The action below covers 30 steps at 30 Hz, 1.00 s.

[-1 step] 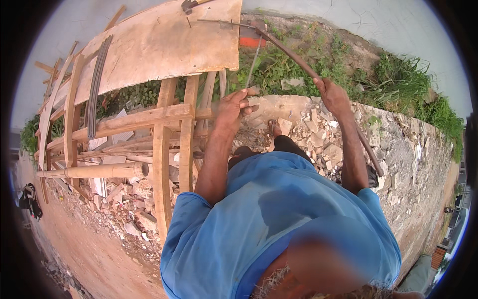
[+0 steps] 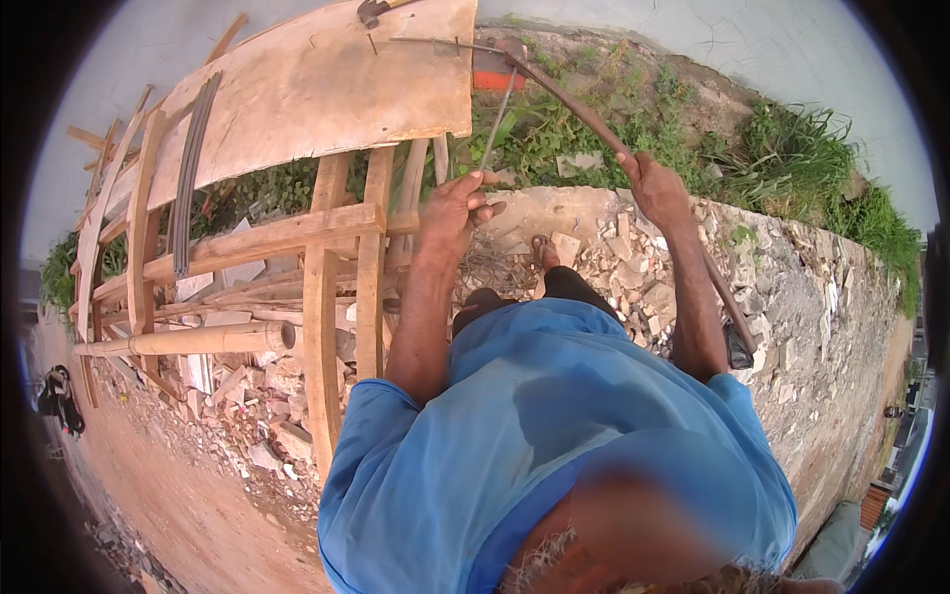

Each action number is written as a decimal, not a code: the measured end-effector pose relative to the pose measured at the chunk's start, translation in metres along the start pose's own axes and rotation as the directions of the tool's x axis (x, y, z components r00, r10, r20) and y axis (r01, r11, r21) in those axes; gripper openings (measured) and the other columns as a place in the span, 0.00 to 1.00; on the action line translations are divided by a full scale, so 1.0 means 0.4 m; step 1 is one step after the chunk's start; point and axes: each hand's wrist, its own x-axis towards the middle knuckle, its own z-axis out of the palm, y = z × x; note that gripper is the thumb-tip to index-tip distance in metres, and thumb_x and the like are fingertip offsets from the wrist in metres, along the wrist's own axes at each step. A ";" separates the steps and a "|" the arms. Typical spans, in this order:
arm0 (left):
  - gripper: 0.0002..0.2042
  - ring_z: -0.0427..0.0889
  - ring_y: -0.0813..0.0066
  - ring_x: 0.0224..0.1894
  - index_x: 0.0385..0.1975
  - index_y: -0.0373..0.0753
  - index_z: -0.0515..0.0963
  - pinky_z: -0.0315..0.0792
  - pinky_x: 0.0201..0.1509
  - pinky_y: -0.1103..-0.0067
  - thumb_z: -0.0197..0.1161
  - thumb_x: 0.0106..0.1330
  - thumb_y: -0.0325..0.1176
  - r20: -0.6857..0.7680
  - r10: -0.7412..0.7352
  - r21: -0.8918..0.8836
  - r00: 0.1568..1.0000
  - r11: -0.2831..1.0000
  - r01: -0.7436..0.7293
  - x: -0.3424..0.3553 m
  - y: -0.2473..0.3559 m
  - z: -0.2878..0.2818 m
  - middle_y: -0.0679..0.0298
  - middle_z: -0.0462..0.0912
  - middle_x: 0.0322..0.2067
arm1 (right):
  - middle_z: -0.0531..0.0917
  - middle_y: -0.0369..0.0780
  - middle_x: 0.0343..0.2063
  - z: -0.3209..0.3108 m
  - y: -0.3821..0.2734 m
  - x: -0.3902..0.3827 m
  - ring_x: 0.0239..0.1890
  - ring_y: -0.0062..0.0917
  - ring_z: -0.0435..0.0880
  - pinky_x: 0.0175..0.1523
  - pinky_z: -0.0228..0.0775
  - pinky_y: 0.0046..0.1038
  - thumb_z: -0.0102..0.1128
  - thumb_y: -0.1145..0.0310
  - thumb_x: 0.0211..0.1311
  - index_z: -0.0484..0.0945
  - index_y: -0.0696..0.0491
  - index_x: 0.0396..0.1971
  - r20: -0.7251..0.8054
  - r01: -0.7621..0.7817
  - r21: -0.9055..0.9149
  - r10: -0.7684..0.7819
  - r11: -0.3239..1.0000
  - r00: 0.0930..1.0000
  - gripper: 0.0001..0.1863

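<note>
My left hand (image 2: 457, 210) pinches the lower end of a thin steel rod (image 2: 500, 119), which rises to the edge of a pale plywood board (image 2: 297, 94). My right hand (image 2: 656, 193) grips a long brown metal bar (image 2: 579, 106), slanting from the board's right edge down past my forearm. The bar's upper end meets the rod near several upright nails or pins (image 2: 373, 43) in the board. A hammer (image 2: 372, 14) lies at the board's far edge. A bundle of dark rods (image 2: 196, 168) hangs across its left part.
Timber framing (image 2: 321, 287) and a bamboo pole (image 2: 198, 340) stand at my left over broken rubble (image 2: 265, 386). Rubble also surrounds my sandalled foot (image 2: 547, 252). Weeds (image 2: 821, 158) grow along a low concrete edge (image 2: 534, 203) before a pale wall (image 2: 752, 40). A dark heap (image 2: 59, 396) lies far left.
My hands, the rod and the bar have shifted very slightly up and leftward in the picture, along with the board. The grips look the same.
</note>
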 end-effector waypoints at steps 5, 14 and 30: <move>0.12 0.70 0.81 0.17 0.40 0.32 0.81 0.82 0.42 0.77 0.58 0.72 0.36 0.014 0.058 0.111 0.998 0.992 -0.059 0.029 0.013 -0.022 0.77 0.65 0.14 | 0.84 0.54 0.30 0.003 -0.013 0.002 0.39 0.53 0.84 0.44 0.73 0.53 0.39 0.42 0.75 0.77 0.56 0.41 -0.031 0.012 0.021 -0.011 1.000 0.999 0.30; 0.13 0.73 0.78 0.18 0.39 0.30 0.81 0.81 0.43 0.73 0.57 0.73 0.37 0.040 0.080 0.199 0.996 0.976 -0.086 0.029 0.080 -0.057 0.74 0.66 0.14 | 0.82 0.56 0.24 0.039 -0.053 -0.043 0.31 0.57 0.82 0.37 0.70 0.55 0.45 0.48 0.75 0.74 0.58 0.43 -0.068 0.023 0.102 -0.016 0.995 0.998 0.25; 0.17 0.74 0.79 0.32 0.38 0.35 0.81 0.70 0.41 0.76 0.53 0.77 0.43 0.259 0.104 0.582 0.960 0.777 -0.241 0.038 -0.025 0.039 0.69 0.76 0.26 | 0.79 0.36 0.17 0.165 -0.222 0.217 0.16 0.16 0.74 0.20 0.64 0.24 0.64 0.56 0.69 0.79 0.63 0.39 0.036 0.005 0.960 -0.139 0.281 0.990 0.21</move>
